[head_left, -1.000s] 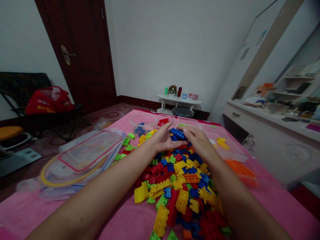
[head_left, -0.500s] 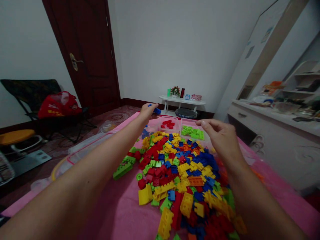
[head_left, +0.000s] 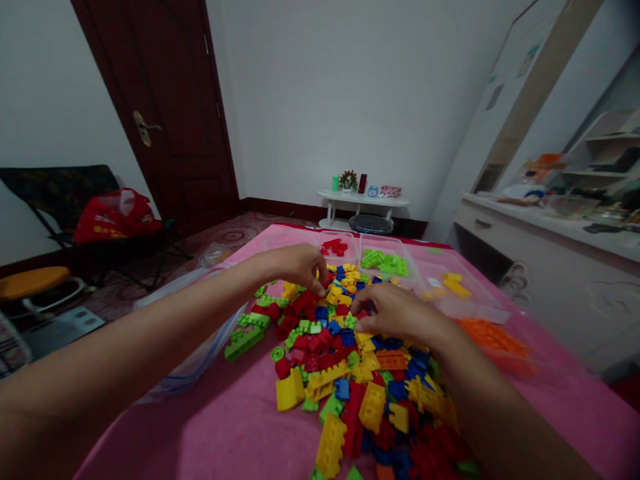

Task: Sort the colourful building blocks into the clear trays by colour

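A big pile of coloured plastic bricks (head_left: 350, 360) lies on the pink tabletop (head_left: 230, 427). My left hand (head_left: 295, 265) rests at the pile's far left edge. Its fingers curl down onto red and yellow bricks, and what they grip is hidden. My right hand (head_left: 397, 315) lies on the middle of the pile, fingertips pinched among blue and red bricks. The two hands are a short gap apart.
Clear boxes stand behind the pile: red bricks (head_left: 335, 247), green bricks (head_left: 385, 262), yellow bricks (head_left: 453, 285), orange bricks (head_left: 493, 339). Stacked clear lids (head_left: 200, 353) lie at the left edge. A white cabinet (head_left: 560, 280) stands to the right, a folding chair (head_left: 75, 213) to the left.
My left hand, stretched out over the far boxes with a blue brick, has come back down to the pile. My right hand has dropped from above onto the bricks.
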A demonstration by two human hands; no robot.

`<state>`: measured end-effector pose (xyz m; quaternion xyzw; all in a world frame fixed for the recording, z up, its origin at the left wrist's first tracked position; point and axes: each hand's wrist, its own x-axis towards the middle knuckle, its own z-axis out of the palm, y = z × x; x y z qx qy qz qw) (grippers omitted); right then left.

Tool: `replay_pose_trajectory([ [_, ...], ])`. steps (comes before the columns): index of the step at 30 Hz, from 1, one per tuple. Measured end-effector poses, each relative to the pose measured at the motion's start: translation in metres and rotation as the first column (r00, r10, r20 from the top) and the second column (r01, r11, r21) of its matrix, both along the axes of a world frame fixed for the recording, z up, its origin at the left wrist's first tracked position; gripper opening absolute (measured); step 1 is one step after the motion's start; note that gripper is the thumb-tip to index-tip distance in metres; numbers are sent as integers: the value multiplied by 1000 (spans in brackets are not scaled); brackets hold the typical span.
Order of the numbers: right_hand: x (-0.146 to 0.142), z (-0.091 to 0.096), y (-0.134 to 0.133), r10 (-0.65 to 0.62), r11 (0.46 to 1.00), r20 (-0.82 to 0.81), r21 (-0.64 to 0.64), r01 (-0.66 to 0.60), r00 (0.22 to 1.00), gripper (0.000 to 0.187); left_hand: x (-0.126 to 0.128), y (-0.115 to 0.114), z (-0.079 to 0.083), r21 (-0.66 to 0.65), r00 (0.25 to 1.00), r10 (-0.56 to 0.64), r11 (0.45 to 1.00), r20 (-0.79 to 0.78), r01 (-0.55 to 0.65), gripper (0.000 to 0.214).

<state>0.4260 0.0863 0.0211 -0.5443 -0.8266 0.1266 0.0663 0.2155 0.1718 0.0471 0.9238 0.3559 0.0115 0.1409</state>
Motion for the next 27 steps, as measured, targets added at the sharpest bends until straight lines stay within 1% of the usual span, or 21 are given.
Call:
replay_pose_trajectory([
  [1, -1, 1, -1, -7, 1000, 21, -12, 8, 1000, 17, -2, -9, -1, 14, 996, -37, 999, -78, 38, 33],
  [3, -2, 4, -1, -36, 999, 39, 2, 36, 999, 13, -6, -24, -7, 81, 979, -69, 993, -190, 85, 37],
  [5, -3, 5, -1, -62, 996, 22, 64, 60, 998, 19, -9, -31, -18, 140, 968, -66, 985, -241, 102, 36],
  [7, -5, 2, 0, -62, 985, -28, 158, 66, 998, 27, -13, -33, -27, 157, 968, -52, 983, -246, 92, 33],
  [8, -7, -1, 1, -45, 978, -47, 200, 54, 998, 31, -15, -32, -30, 144, 971, -51, 986, -234, 86, 31],
  [10, -12, -10, 3, 10, 970, -33, 244, -1, 999, 37, -18, -31, -30, 92, 981, -55, 993, -185, 73, 27],
  [12, -17, -18, 5, 43, 971, 42, 232, -51, 998, 36, -19, -29, -26, 43, 992, -46, 998, -116, 52, 24],
  [14, -22, -22, 5, 44, 979, 124, 194, -67, 991, 32, -19, -27, -20, 26, 999, -11, 1000, -53, 12, 23],
  [16, -25, -21, 4, 23, 986, 174, 159, -51, 984, 27, -16, -25, -17, 31, 999, 54, 998, 1, -54, 25],
  [18, -26, -16, 1, 3, 991, 203, 127, -30, 979, 24, -14, -23, -17, 24, 992, 117, 993, 40, -118, 26],
  [20, -26, -12, -3, -14, 995, 215, 100, -8, 976, 23, -13, -22, -20, 22, 989, 138, 990, 54, -139, 25],
  [23, -25, -9, -5, -42, 996, 195, 86, 25, 980, 19, -18, -26, -28, 53, 996, 84, 995, 12, -85, 20],
  [25, -23, -10, -4, -60, 995, 161, 91, 46, 985, 15, -22, -30, -35, 106, 996, 79, 992, -40, -75, 21],
  [27, -20, -10, -1, -70, 993, 130, 98, 58, 989, 14, -24, -34, -40, 190, 990, 116, 977, -76, -100, 23],
])
